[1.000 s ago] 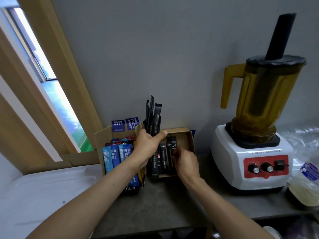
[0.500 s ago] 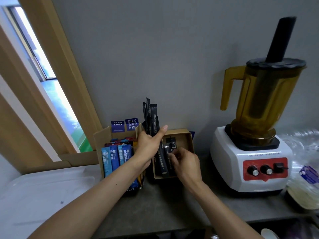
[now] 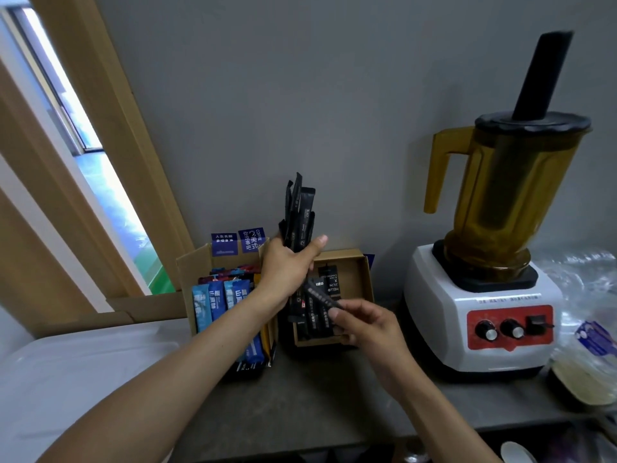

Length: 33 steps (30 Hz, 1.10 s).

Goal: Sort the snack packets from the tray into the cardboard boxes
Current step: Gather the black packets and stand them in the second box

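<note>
presently a bundle of black packets [image 3: 298, 213] is gripped upright by the left hand [image 3: 285, 267]: the fingers are curled round its lower part, the thumb is stretched across its front, and its top ends are fanned out against the grey wall [image 3: 334, 111]. a single black packet [image 3: 320, 295] is pinched between the thumb and fingertips of the right hand [image 3: 369, 325]; it is held tilted, with its far end pointed up and left toward the left palm (whether the two touch cannot be told). both hands are held close together over the left side of the small cardboard box [image 3: 366, 285], which is set open-topped on the surface [image 3: 317, 402] near the wall. more black packets [image 3: 314, 324] are seen lying in the left part of this box, and printed lettering is seen on its floor behind them. just beside it, on the left, a larger cardboard box [image 3: 192, 267] is placed, and blue packets [image 3: 213, 304] are stood upright in it, with reddish ones partly hidden behind. two blue printed cards [image 3: 238, 242] are propped at its back. a white tray [image 3: 76, 369] is laid on the surface to the left of the larger box. well apart on the right, a blender [image 3: 480, 332] is stood, with a white base, a red control panel and an amber jug [image 3: 500, 202] capped by a black lid. a clear plastic bag [image 3: 587, 285] is seen at the far right edge.
</note>
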Motion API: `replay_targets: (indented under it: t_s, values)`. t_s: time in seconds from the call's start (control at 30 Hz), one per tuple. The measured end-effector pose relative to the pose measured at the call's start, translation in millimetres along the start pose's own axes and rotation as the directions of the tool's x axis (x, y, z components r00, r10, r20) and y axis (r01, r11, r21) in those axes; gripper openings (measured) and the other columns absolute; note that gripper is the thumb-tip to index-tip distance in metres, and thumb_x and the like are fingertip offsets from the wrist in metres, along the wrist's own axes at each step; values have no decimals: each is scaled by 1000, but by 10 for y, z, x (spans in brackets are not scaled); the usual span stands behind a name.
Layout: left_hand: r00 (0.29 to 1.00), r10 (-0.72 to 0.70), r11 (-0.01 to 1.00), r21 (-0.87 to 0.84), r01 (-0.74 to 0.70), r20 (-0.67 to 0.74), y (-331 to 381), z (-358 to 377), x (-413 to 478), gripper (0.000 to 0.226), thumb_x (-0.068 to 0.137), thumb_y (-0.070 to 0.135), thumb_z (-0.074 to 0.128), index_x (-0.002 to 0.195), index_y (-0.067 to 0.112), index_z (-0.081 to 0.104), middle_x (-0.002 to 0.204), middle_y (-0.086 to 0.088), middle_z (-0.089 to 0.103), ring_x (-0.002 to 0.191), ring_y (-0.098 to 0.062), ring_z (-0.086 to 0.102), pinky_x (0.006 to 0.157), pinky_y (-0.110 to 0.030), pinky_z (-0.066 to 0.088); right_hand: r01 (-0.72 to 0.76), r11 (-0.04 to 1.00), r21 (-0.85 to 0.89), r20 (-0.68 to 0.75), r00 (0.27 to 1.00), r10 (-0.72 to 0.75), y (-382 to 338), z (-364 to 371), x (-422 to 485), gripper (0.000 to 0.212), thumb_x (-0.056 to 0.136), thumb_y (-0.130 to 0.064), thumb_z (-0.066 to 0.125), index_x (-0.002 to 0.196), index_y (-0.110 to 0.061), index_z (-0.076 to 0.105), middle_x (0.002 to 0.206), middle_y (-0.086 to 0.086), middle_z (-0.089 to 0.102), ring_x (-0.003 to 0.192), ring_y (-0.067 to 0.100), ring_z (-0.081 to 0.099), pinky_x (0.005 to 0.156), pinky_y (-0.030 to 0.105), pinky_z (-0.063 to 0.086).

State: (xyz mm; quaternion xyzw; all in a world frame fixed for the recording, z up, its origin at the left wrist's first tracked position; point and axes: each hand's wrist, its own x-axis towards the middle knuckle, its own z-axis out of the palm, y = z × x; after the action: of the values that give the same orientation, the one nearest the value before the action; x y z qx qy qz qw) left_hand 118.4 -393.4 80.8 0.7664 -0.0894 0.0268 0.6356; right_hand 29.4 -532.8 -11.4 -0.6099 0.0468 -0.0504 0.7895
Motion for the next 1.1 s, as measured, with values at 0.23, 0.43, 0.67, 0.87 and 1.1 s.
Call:
replay_targets:
  t_s: [0.23,0.43,0.67,0.87,1.1]
  values:
    - [974,-16,989,148,-17,225,-140,-40,-161,37,82,37,83,102,12,66,87,0,73,79,-12,72,71,-25,59,20,881,473,-56,998,8,-233,-98,90,16,81,-12,75,94,-17,68,106,7,78,97,16,75,77,28,58]
    - [998,55,997,-49,-53,23,-184,-89,-190,18,90,26,77,102,13,73,77,7,68,71,-4,68,68,-21,54,61,990,124,-143,989,-43,-198,-106,177,15,86,-4,76,85,-17,70,91,8,73,79,17,71,66,30,56]
    - [984,-62,981,191,29,169,-261,-115,-172,19,86,25,80,101,15,73,94,3,72,93,-12,69,77,-27,52,79,965,252,-99,994,-56,-194,-44,206,15,79,-19,82,88,-15,71,94,7,75,89,19,73,75,31,59]
    - [992,-43,998,-49,50,119,-141,-69,-169,25,85,22,82,105,10,74,82,2,74,72,-6,72,64,-19,55,73,997,37,-87,994,-70,-109,-12,269,19,89,-29,78,106,-22,78,112,7,78,110,30,72,96,47,55]
    - [993,-45,999,18,43,106,-112,-30,-78,30,83,24,84,108,12,70,101,-5,78,91,-16,77,83,-38,62,142,988,-61,-55,988,-145,-71,-18,217,12,91,-16,76,103,-18,80,100,2,80,84,5,72,74,24,54]
